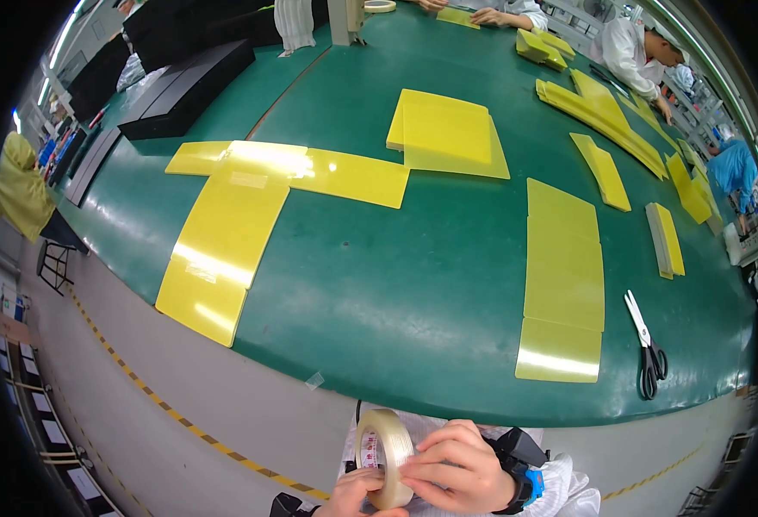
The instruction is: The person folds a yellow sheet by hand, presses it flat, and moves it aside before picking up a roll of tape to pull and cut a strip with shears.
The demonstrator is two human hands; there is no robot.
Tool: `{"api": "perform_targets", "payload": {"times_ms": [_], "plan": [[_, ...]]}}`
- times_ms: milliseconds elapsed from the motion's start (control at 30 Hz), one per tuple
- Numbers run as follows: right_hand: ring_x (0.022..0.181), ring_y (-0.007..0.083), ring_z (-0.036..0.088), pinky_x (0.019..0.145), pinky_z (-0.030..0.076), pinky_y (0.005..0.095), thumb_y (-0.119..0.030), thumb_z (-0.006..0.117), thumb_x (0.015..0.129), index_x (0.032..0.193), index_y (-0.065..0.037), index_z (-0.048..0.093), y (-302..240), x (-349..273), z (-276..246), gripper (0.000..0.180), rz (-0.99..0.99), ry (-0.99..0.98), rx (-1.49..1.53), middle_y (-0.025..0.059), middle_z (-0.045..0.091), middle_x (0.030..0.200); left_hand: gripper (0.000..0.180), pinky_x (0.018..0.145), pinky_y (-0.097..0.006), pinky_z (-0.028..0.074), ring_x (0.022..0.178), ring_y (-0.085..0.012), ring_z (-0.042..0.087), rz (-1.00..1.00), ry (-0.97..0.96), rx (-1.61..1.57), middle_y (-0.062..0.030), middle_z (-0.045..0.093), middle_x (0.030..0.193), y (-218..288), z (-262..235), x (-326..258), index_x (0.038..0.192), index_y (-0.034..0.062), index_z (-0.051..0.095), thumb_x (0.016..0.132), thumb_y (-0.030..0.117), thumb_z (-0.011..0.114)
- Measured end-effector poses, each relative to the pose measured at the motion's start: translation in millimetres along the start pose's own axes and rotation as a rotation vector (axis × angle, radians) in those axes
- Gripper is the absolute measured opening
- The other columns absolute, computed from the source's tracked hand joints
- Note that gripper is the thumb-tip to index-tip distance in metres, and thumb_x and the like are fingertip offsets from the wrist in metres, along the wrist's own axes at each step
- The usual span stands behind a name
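Close to my body, below the table's front edge, I hold a roll of clear, pale tape (pixel 394 444). My left hand (pixel 357 494) is closed around the roll's lower left side. From the other side, my right hand (pixel 461 470) is closed with its fingertips against the tape's outer face; whether a loose tape end is pinched there is too small to tell. Beyond the roll, yellow sheets lie joined in a T shape (pixel 224 215), with clear tape strips across the seams. A column of yellow sheets (pixel 564 258) lies to the right.
On the green table (pixel 379 284) are black-handled scissors (pixel 646 349), a stack of yellow sheets (pixel 448 129), yellow strips (pixel 603 121) and a black block (pixel 189 90). A tape scrap (pixel 314 380) clings to the front edge. Co-workers (pixel 633 56) stand along the far and right sides.
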State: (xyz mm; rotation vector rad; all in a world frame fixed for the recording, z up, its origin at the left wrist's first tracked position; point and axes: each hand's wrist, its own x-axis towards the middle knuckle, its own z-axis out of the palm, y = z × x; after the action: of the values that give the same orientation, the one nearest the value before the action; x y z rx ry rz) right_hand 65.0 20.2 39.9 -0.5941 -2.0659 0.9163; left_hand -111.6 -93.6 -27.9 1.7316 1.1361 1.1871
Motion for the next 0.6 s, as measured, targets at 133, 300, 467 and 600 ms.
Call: {"api": "perform_targets", "payload": {"times_ms": [133, 300, 467, 600], "plan": [[0.083, 0.0275, 0.058, 0.07, 0.046, 0.0384, -0.006, 0.074, 0.071, 0.088, -0.002, 0.065, 2, -3, 1, 0.02, -0.037, -0.057, 0.038, 0.0112, 0.06, 0.088, 0.049, 0.062, -0.031, 0.049, 0.07, -0.0247, 0.062, -0.154, 0.01, -0.011, -0.0159, 0.061, 0.086, 7, 2, -6, 0.104, -0.0002, 0.047, 0.077, 0.028, 0.077], [0.083, 0.0317, 0.061, 0.074, 0.048, 0.0418, -0.011, 0.072, 0.075, 0.104, -0.002, 0.063, 0, 13, -4, 0.032, -0.038, -0.054, 0.064, 0.0129, 0.062, 0.097, 0.045, 0.058, -0.029, 0.051, 0.066, -0.0179, 0.062, -0.581, 0.168, -1.079, -0.0143, 0.063, 0.084, 16, -18, -7, 0.093, 0.0008, 0.049, 0.077, 0.034, 0.076], [0.083, 0.0318, 0.064, 0.072, 0.051, 0.0363, -0.014, 0.07, 0.08, 0.112, -0.001, 0.06, -6, -5, -1, 0.036, 0.145, -0.17, 0.232, 0.0156, 0.063, 0.096, 0.043, 0.04, -0.031, 0.048, 0.047, -0.0203, 0.06, 0.04, 0.078, -1.494, -0.0152, 0.064, 0.07, -9, -17, -3, 0.089, 0.0001, 0.052, 0.078, 0.036, 0.074], [0.077, 0.0305, 0.064, 0.068, 0.051, 0.0343, -0.014, 0.069, 0.082, 0.111, 0.0, 0.06, -3, -18, 6, 0.034, 0.247, -0.174, 0.325, 0.0161, 0.063, 0.091, 0.044, 0.036, -0.029, 0.046, 0.043, -0.0169, 0.059, 0.3, 0.398, -1.498, -0.0109, 0.06, 0.055, -9, 2, 19, 0.087, 0.0013, 0.056, 0.085, 0.044, 0.066]]}}
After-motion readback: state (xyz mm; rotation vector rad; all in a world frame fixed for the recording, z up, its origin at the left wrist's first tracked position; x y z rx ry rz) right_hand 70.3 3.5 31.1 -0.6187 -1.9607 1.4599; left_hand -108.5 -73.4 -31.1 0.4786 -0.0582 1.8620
